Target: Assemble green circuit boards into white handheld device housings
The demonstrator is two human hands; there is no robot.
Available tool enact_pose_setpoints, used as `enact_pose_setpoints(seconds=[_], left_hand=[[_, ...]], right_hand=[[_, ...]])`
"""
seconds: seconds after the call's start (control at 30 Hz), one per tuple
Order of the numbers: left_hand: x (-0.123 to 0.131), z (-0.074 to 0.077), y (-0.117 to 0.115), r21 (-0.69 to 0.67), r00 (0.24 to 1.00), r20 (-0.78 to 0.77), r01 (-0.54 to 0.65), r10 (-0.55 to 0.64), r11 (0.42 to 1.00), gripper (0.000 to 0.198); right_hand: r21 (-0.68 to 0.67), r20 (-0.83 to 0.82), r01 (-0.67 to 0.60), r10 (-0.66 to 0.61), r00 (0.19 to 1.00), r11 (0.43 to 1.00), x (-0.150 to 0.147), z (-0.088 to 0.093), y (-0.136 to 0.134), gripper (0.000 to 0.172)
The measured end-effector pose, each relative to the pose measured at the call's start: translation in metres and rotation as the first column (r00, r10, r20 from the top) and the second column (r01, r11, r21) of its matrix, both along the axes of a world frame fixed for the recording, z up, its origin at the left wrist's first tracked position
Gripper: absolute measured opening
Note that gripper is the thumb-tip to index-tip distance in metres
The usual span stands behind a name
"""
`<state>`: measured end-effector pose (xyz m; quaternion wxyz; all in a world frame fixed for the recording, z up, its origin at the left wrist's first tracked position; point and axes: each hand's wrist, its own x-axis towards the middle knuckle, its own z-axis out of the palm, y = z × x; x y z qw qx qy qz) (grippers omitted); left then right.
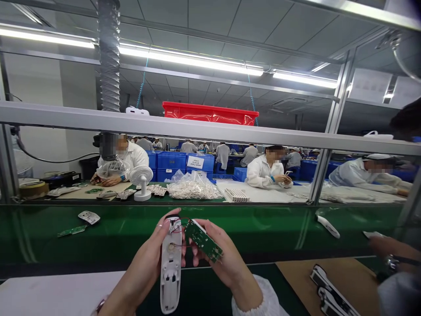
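My left hand (pixel 141 263) has the long white plastic housing (pixel 170 285) standing nearly upright, fingers wrapped closed around its top end. My right hand (pixel 213 254) is just beside it, fingers bent and pinching the green circuit board (pixel 203 240), which sits tilted, clear of the housing. Thin red and black wires (pixel 179 232) run between the board and the housing, right at my fingertips, so the two are joined but the board isn't seated inside. How the wires are fixed at each end I can't tell from here.

Both forearms angle up and inward, wrists close together, a white cuff (pixel 253 303) at my right wrist. Beyond my fingertips lies the green conveyor belt (pixel 263 232), with a white shell piece (pixel 88 217) and a bare green board (pixel 71 231) well off to the left of my fingers. Below my right hand, white housings (pixel 332 289) lie on a brown mat (pixel 348 276), and further right a co-worker's hand (pixel 388 252) reaches in
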<state>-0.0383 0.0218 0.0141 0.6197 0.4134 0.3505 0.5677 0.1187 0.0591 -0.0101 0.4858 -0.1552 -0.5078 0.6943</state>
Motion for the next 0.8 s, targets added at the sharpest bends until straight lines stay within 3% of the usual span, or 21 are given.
enact_pose_setpoints(seconds=[0.1,0.2,0.27,0.33,0.37,0.43,0.5,0.57,0.7,0.8], left_hand=[[0.000,0.002,0.000,0.045,0.992,-0.073,-0.104,0.107,0.994,0.067],[0.003,0.001,0.001,0.033,0.979,-0.131,-0.154,0.157,0.987,0.068],[0.006,-0.001,0.002,0.027,0.972,-0.139,-0.188,0.190,0.982,0.064],[0.010,-0.003,0.003,0.025,0.967,-0.103,-0.229,0.231,0.973,0.060],[0.011,-0.004,0.003,0.018,0.964,-0.077,-0.253,0.253,0.967,0.058],[0.012,-0.005,0.004,-0.011,0.954,-0.031,-0.299,0.299,0.954,0.055],[0.011,-0.005,0.006,-0.040,0.938,-0.003,-0.347,0.347,0.937,0.052],[0.009,-0.006,0.008,-0.036,0.933,0.018,-0.360,0.360,0.932,0.046],[0.006,-0.005,0.011,-0.022,0.939,0.012,-0.343,0.343,0.939,0.041],[0.004,-0.002,0.008,-0.014,0.945,0.006,-0.328,0.328,0.945,0.052]], right_hand=[[0.027,-0.073,-0.083,0.084,0.994,0.996,0.000,0.001,-0.002,0.038],[0.103,-0.027,-0.087,0.090,0.996,0.991,-0.003,-0.001,-0.001,0.048],[0.184,0.022,-0.013,0.009,1.000,0.983,-0.006,-0.004,-0.001,0.054],[0.328,0.059,0.140,-0.169,0.984,0.934,-0.009,-0.008,-0.002,0.052],[0.428,0.076,0.223,-0.281,0.957,0.876,-0.011,-0.009,-0.003,0.049],[0.649,0.092,0.321,-0.490,0.867,0.690,-0.012,-0.011,-0.006,0.046],[0.819,0.105,0.275,-0.602,0.792,0.504,-0.012,-0.012,-0.009,0.051],[0.908,0.116,0.180,-0.640,0.760,0.379,-0.013,-0.012,-0.011,0.055],[0.975,0.038,0.120,-0.669,0.742,0.188,-0.015,-0.010,-0.012,0.053],[0.989,0.021,0.085,-0.690,0.724,0.120,-0.016,-0.008,-0.012,0.052]])
